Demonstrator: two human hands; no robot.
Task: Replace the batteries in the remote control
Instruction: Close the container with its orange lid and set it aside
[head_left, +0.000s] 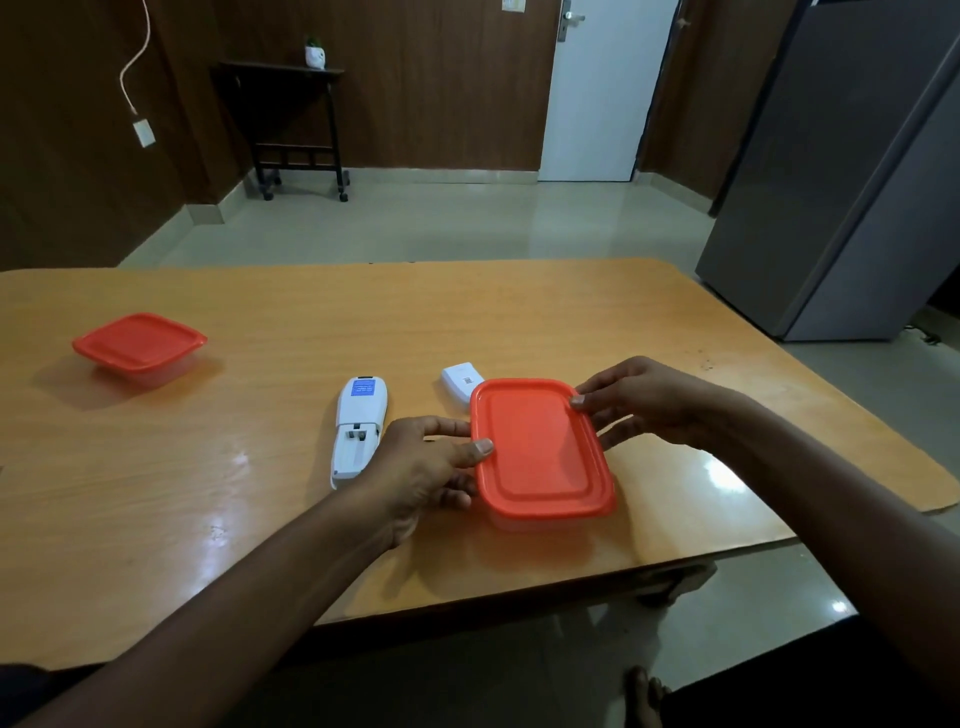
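Both hands, left hand (431, 457) and right hand (644, 402), grip the red-lidded container (540, 447), probably to pop it for batteries; opened remote (358, 428) waits beside.

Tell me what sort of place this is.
Probably a home dining or kitchen area: a large orange-brown wooden table, a tall grey refrigerator at right, and a white interior door in dark wood-panelled walls.
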